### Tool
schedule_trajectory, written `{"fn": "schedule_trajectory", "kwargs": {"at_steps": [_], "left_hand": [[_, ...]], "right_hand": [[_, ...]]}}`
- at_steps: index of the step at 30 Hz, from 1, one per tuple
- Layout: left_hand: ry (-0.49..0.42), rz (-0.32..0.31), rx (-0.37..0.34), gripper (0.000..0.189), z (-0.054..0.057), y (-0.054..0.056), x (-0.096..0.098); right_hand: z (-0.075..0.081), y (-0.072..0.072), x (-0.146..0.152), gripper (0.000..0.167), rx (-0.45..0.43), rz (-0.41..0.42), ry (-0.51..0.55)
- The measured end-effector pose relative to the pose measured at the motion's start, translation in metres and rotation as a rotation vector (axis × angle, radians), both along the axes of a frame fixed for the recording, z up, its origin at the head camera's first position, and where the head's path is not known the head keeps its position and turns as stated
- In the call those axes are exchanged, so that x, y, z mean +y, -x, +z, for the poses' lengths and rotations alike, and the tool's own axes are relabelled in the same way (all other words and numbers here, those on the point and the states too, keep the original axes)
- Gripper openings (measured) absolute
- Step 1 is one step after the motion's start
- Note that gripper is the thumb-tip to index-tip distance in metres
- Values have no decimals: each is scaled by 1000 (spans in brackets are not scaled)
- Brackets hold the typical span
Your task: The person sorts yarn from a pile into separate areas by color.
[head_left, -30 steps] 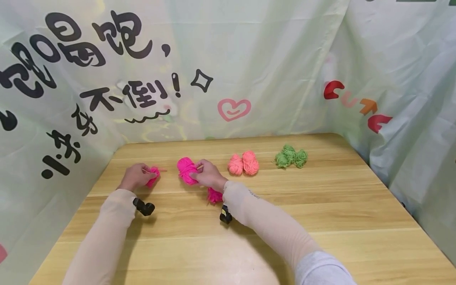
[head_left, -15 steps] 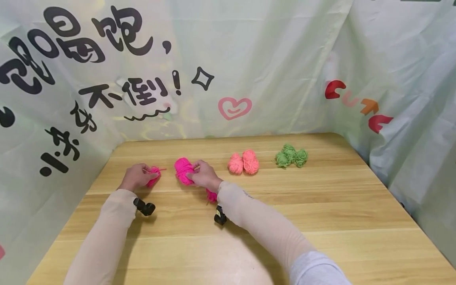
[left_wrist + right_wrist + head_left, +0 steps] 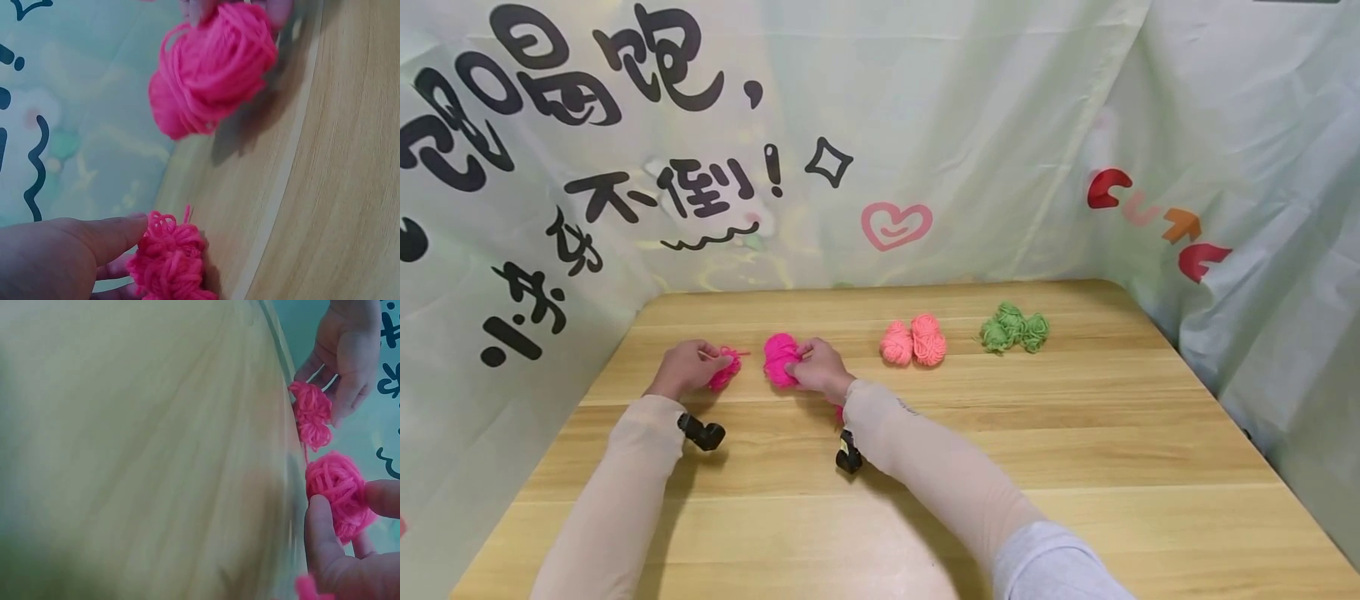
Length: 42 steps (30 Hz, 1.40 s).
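At the left of the table my left hand [image 3: 687,368] pinches a small, loopy bundle of hot pink yarn [image 3: 726,372]. Its thumb lies against one side of the bundle [image 3: 169,259] in the left wrist view, with fingers behind. My right hand [image 3: 822,368] grips a bigger ball of hot pink yarn [image 3: 780,362] just to the right of that bundle. Thumb and fingers hold this ball [image 3: 337,487] from two sides in the right wrist view, and a gap separates it from the left one. Another hot pink piece of yarn [image 3: 839,414] is mostly hidden by the right wrist.
Two coral yarn balls [image 3: 913,342] sit side by side right of my right hand. Farther right lies a cluster of green yarn balls [image 3: 1014,328]. The wooden table [image 3: 1075,425] meets a printed cloth backdrop [image 3: 985,150] at its back and sides.
My right hand has moved slightly left with the bigger pink ball, nearer the left hand. Its wrist now covers more of the other pink yarn. The left hand stays nearly in place.
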State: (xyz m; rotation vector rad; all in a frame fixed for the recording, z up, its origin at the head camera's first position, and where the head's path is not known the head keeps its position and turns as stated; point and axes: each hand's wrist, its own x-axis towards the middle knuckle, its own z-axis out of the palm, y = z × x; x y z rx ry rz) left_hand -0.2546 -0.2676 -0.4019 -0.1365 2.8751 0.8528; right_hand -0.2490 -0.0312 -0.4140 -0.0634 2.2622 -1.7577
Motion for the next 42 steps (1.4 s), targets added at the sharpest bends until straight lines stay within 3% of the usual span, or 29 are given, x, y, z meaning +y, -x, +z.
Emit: {"fn": "schedule_trajectory", "kwargs": {"at_steps": [9, 17, 29, 42], "left_hand": [[22, -19, 22, 41, -2, 2, -1], [34, -18, 11, 40, 0, 2, 1], [22, -54, -9, 43, 4, 0, 4], [-10, -64, 1, 41, 2, 2, 4]], "right_hand": [[-6, 2, -12, 20, -2, 2, -18], [-6, 5, -20, 34, -29, -7, 1], [-2, 6, -30, 31, -77, -2, 13], [-1, 6, -34, 47, -72, 125, -31]]}}
